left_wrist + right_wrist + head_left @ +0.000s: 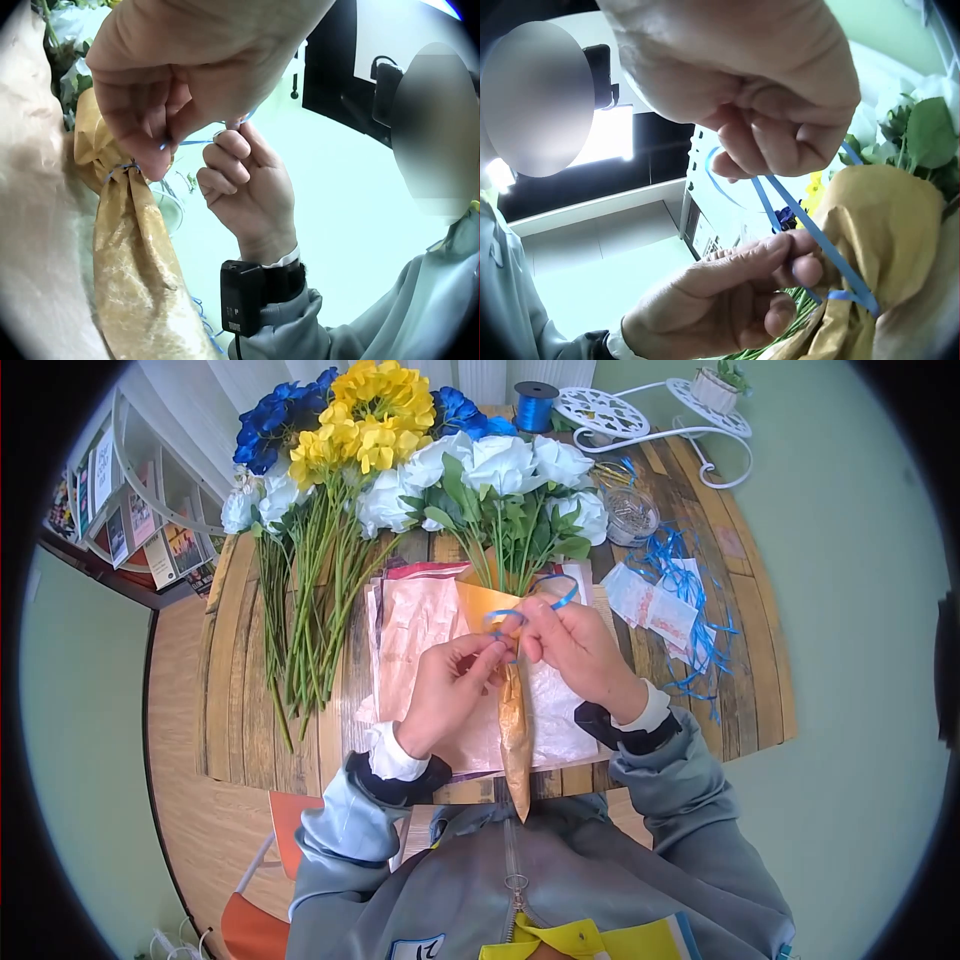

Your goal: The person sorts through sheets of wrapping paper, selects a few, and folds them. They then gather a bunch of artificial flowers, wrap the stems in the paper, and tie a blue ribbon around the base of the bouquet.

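Note:
A bouquet of white roses (500, 465) has its stems wrapped in brown paper (139, 240), gathered at a narrow waist. Thin blue ribbon (817, 240) circles that waist. My left hand (458, 685) pinches one part of the ribbon between thumb and fingers, close beside the tie. Slightly higher and to the right, my right hand (580, 650) grips another stretch of ribbon with curled fingers. In the right wrist view two blue strands run from the right hand down toward the tie. The wrapped stems taper to a point over the table's front edge.
Pink and white paper sheets (410, 620) lie under the bouquet. Loose yellow flowers (380, 410) and long green stems (310, 610) are at the left. A ribbon spool (536, 408), a clear jar (632, 517), cut blue ribbons (700, 600) and a white metal stand (605, 415) are toward the right.

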### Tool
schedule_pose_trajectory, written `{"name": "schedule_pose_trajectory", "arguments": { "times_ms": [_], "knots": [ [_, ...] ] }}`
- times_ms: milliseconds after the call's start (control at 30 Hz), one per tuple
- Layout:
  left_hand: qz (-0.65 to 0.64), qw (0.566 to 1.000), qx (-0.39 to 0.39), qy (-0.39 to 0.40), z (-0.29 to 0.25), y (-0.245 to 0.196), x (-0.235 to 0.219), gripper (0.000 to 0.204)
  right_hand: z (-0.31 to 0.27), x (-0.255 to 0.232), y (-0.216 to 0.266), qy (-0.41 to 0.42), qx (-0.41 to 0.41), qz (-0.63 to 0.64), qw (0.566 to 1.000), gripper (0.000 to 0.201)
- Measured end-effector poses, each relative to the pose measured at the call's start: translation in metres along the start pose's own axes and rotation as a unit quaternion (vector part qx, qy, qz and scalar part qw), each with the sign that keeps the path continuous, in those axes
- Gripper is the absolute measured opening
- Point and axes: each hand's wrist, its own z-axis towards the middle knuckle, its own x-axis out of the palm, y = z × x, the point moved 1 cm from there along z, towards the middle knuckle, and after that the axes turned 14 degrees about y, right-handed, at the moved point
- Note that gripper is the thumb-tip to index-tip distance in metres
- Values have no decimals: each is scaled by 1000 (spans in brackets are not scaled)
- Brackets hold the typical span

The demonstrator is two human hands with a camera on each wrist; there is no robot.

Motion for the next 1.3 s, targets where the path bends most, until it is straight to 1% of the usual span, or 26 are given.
{"name": "schedule_pose_trajectory", "arguments": {
  "times_ms": [33,100,133,200,233,300,333,400,433,500,533,600,633,700,733,800,833,900,933,1000,1033,1100,1133,1200,1233,1300],
  "knots": [
    [1,1000,2,0,1,0,0,18,-2,-3,2,0,-2,-1,1000,37],
    [-73,997,0,-17,4,5,-1,20,-7,-8,11,-46,11,-183,982,34],
    [-72,997,1,-17,6,7,-1,20,-9,-11,13,-46,10,-184,982,34],
    [-89,996,8,-30,9,11,1,19,-12,-13,18,-47,-70,-335,938,31],
    [-90,996,8,-29,9,10,3,19,-12,-12,21,-47,-69,-336,938,31],
    [-69,997,31,-35,10,9,7,18,-10,-8,27,65,-97,-269,956,31],
    [-68,997,31,-32,10,12,8,18,-9,-6,28,63,-97,-270,956,31],
    [39,997,67,-19,10,17,12,15,-4,-2,28,91,-81,-212,970,31],
    [41,997,67,-19,9,17,12,15,-1,-3,25,90,-83,-212,970,31],
    [134,988,68,24,6,13,13,13,7,-4,14,109,-12,-191,975,31],
    [137,988,69,25,6,10,12,13,11,-4,14,106,-13,-191,976,31],
    [213,969,94,81,4,7,13,16,17,-4,15,96,21,-148,984,32],
    [213,969,94,81,3,5,12,16,17,-4,14,96,21,-148,984,32],
    [115,990,9,84,3,4,11,16,17,-5,11,114,32,-86,989,26],
    [115,990,9,84,3,5,11,16,15,-6,12,114,32,-87,989,26],
    [76,995,27,67,4,9,11,18,9,-10,18,139,-27,-176,974,25],
    [75,995,26,67,4,12,9,18,5,-12,18,138,-26,-176,974,25],
    [104,990,13,90,6,16,4,20,-2,-19,18,142,0,-276,951,31],
    [103,990,12,91,7,15,3,20,-6,-23,19,141,1,-276,951,31],
    [105,990,16,98,6,13,2,22,-15,-28,20,143,-18,-362,921,26],
    [105,989,15,99,6,12,3,22,-19,-30,17,142,-17,-361,921,26],
    [33,997,-11,74,6,10,5,23,-27,-31,9,112,-39,-393,912,19],
    [33,997,-12,75,6,8,6,23,-30,-32,8,111,-38,-392,912,19],
    [26,998,-15,59,6,7,8,23,-34,-31,7,137,-23,-414,900,15],
    [27,998,-17,59,6,7,8,23,-36,-29,8,136,-23,-413,900,15],
    [-37,999,-7,29,6,7,7,19,-39,-28,12,120,-4,-403,907,19]
  ]
}}
